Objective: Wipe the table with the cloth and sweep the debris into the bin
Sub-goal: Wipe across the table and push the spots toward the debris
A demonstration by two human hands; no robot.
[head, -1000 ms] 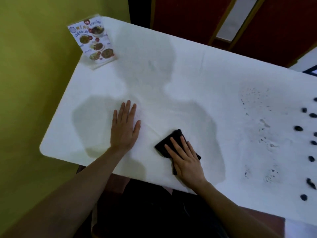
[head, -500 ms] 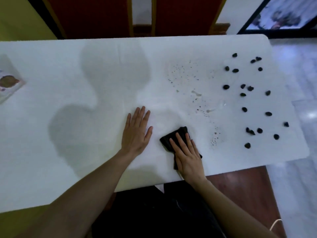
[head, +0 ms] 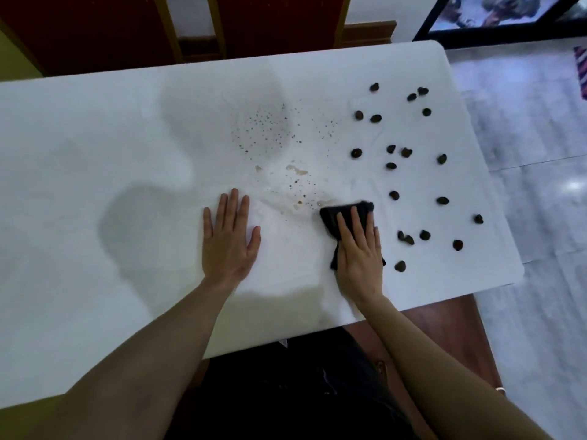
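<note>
Two hands flat on white bench [head: 95,154]. Right hand [head: 359,249] presses small dark folded cloth [head: 344,214], fingers extended, not pinching; left hand [head: 228,239] empty, splayed. Cloth likely soft, light; best controlled by palm pressure. Dark pebble-like debris [head: 394,195] scattered just beside.

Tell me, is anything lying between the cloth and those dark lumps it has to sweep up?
Nothing visible does. The right hand presses the black cloth flat on the white table, and bare tabletop lies between it and the nearest dark lumps on its right. No bin is in view.
</note>
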